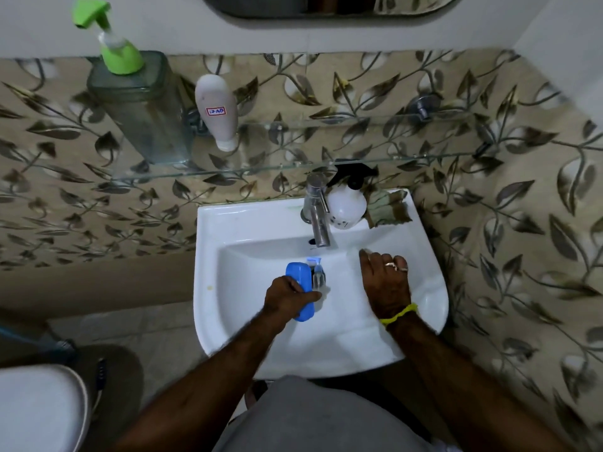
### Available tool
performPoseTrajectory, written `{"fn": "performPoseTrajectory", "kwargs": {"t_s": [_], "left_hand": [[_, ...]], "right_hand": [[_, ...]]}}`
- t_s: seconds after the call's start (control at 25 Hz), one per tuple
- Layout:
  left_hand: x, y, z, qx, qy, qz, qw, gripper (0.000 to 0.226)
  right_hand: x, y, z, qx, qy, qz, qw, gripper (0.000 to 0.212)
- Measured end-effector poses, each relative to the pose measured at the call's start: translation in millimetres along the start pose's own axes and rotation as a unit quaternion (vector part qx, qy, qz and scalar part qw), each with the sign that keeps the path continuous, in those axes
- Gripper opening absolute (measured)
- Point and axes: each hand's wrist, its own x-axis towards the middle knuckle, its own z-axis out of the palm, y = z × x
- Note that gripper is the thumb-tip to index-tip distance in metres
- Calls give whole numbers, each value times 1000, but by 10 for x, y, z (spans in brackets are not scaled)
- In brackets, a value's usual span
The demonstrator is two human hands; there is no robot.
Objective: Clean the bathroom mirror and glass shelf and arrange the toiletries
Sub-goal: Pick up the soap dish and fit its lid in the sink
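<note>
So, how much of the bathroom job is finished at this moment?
Partly done: the green pump bottle and white tube stand on the glass shelf. In hand: the left hand grips a blue case in the sink. Left: the spray bottle and cloth sit behind the tap.

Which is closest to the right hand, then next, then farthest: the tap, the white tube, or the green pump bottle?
From the right hand:
1. Tap, just behind it on the sink.
2. White tube, on the shelf, up left.
3. Green pump bottle, far left on the shelf.
</note>
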Motion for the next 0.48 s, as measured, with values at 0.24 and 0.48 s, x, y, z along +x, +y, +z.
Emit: {"fn": "performPoseTrajectory", "kwargs": {"t_s": [0.24, 0.48], "left_hand": [[-210, 168, -28, -70, -37, 9, 997, 77], [-317, 315, -111, -113, -136, 36, 984, 82]], "right_hand": [[169, -362, -221, 167, -202, 293, 919, 36], [414, -652, -481, 552, -291, 453, 637, 22]]}}
